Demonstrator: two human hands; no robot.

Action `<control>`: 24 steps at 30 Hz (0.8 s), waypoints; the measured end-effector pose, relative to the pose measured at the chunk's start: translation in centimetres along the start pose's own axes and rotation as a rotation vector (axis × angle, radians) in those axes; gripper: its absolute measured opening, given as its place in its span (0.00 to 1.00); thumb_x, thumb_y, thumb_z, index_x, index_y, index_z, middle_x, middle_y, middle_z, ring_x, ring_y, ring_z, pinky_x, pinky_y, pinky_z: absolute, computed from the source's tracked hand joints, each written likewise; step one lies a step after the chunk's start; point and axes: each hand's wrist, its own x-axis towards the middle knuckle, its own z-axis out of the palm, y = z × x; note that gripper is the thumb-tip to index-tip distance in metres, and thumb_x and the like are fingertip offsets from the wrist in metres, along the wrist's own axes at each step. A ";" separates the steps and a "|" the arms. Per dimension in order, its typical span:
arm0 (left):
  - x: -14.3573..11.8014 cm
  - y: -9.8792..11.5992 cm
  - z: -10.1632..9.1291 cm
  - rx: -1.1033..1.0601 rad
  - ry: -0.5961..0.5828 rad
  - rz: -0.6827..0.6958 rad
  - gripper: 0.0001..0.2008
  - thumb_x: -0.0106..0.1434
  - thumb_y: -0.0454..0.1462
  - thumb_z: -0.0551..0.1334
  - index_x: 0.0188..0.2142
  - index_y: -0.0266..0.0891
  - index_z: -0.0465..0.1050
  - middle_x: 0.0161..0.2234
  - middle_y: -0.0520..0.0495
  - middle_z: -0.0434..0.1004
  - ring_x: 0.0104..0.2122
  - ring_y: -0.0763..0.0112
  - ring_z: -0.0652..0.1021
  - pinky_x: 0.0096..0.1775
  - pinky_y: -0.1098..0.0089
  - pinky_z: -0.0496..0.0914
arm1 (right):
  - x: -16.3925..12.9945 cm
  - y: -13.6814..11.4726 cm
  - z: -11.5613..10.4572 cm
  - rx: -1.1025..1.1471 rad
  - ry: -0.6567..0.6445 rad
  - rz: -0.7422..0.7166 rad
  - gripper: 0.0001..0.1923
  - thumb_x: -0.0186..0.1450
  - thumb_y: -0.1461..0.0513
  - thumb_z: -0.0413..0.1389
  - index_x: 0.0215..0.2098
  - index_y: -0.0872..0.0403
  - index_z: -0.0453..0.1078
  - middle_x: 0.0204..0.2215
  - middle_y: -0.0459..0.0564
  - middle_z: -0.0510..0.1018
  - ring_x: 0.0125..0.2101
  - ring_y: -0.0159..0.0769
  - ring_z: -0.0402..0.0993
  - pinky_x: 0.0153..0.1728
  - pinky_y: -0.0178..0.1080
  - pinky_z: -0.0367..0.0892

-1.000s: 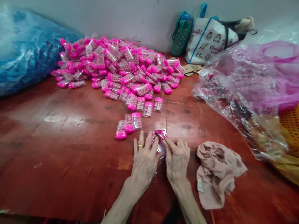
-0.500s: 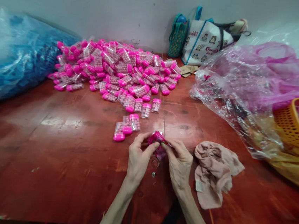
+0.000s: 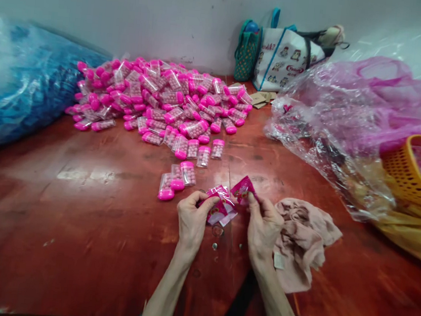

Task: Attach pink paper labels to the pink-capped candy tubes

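Note:
My left hand (image 3: pixel 194 221) pinches shiny magenta printed wrappers (image 3: pixel 221 206) between thumb and fingers; I cannot tell how many pieces are in this overlapping bunch. A separate magenta wrapper (image 3: pixel 243 188) is pinched in my right hand (image 3: pixel 263 227), a little apart from the bunch. Just beyond my left hand lie a few small clear bottles with pink caps (image 3: pixel 188 173), filled with pale pink balls. Behind them rises a large pile of the same bottles (image 3: pixel 172 94). A crumpled beige cloth (image 3: pixel 304 241) lies beside my right hand.
A big bag of blue items (image 3: pixel 35 81) stands at the left. Along the right are clear and pink plastic bags (image 3: pixel 349 107) and a yellow basket (image 3: pixel 399 168). A white printed bag (image 3: pixel 279 60) and a green bottle pouch (image 3: pixel 245 57) rest against the wall.
My hands have moved apart. The magenta wrappers, bunched together between both hands before, are now split, with one piece in my right hand and the rest in my left.

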 end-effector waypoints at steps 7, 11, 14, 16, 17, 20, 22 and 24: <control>0.2 -0.5 0.6 0.302 0.030 0.230 0.09 0.54 0.34 0.62 0.37 0.39 0.74 0.34 0.43 0.71 0.37 0.59 0.69 0.42 0.59 0.62 | 0.4 0.7 -0.1 0.071 -0.001 0.042 0.13 0.59 0.56 0.55 0.33 0.58 0.73 0.24 0.47 0.76 0.24 0.32 0.68 0.28 0.34 0.64; 0.3 -0.2 0.2 0.359 0.065 0.317 0.07 0.58 0.36 0.58 0.30 0.38 0.76 0.39 0.40 0.70 0.41 0.58 0.68 0.44 0.59 0.62 | -0.5 0.3 0.5 0.091 -0.068 0.063 0.13 0.57 0.56 0.57 0.32 0.59 0.74 0.23 0.47 0.76 0.23 0.32 0.68 0.26 0.34 0.65; 0.2 0.5 -0.2 0.263 0.108 0.360 0.12 0.61 0.39 0.55 0.34 0.37 0.76 0.41 0.40 0.71 0.45 0.58 0.67 0.47 0.59 0.61 | -1.2 -0.4 0.6 0.101 -0.128 0.067 0.12 0.58 0.57 0.57 0.31 0.58 0.74 0.23 0.46 0.76 0.23 0.32 0.68 0.25 0.33 0.64; -0.1 1.1 -0.4 0.045 0.047 0.276 0.13 0.61 0.40 0.54 0.37 0.37 0.75 0.40 0.42 0.73 0.44 0.61 0.69 0.46 0.61 0.63 | -1.6 -1.0 0.6 0.099 -0.156 0.061 0.10 0.59 0.58 0.56 0.31 0.57 0.74 0.23 0.46 0.77 0.23 0.32 0.69 0.26 0.33 0.64; -0.2 1.4 -0.4 -0.105 -0.012 0.179 0.12 0.61 0.40 0.56 0.38 0.38 0.75 0.38 0.43 0.74 0.41 0.62 0.71 0.43 0.63 0.64 | -1.8 -1.2 0.6 0.095 -0.171 0.055 0.09 0.59 0.59 0.56 0.31 0.57 0.75 0.23 0.46 0.77 0.24 0.32 0.69 0.26 0.32 0.64; -0.6 2.1 -0.2 -0.484 -0.126 -0.121 0.08 0.54 0.37 0.64 0.34 0.39 0.76 0.29 0.49 0.76 0.30 0.71 0.74 0.33 0.71 0.68 | -2.3 -1.9 0.4 0.083 -0.216 0.021 0.08 0.59 0.61 0.56 0.32 0.56 0.75 0.24 0.45 0.77 0.24 0.31 0.69 0.27 0.32 0.64; -0.7 2.4 -0.2 -0.618 -0.064 -0.216 0.05 0.50 0.35 0.67 0.29 0.38 0.77 0.24 0.52 0.75 0.25 0.75 0.73 0.30 0.75 0.67 | -2.5 -2.3 0.3 0.082 -0.257 0.015 0.08 0.60 0.60 0.56 0.32 0.55 0.75 0.25 0.45 0.77 0.24 0.31 0.70 0.27 0.32 0.64; -0.6 2.5 -0.4 -0.680 0.029 -0.246 0.04 0.47 0.33 0.68 0.25 0.38 0.77 0.22 0.54 0.75 0.23 0.77 0.73 0.29 0.76 0.67 | -2.6 -2.7 0.3 0.118 -0.338 0.057 0.08 0.59 0.59 0.56 0.34 0.55 0.74 0.27 0.46 0.78 0.26 0.33 0.70 0.29 0.32 0.64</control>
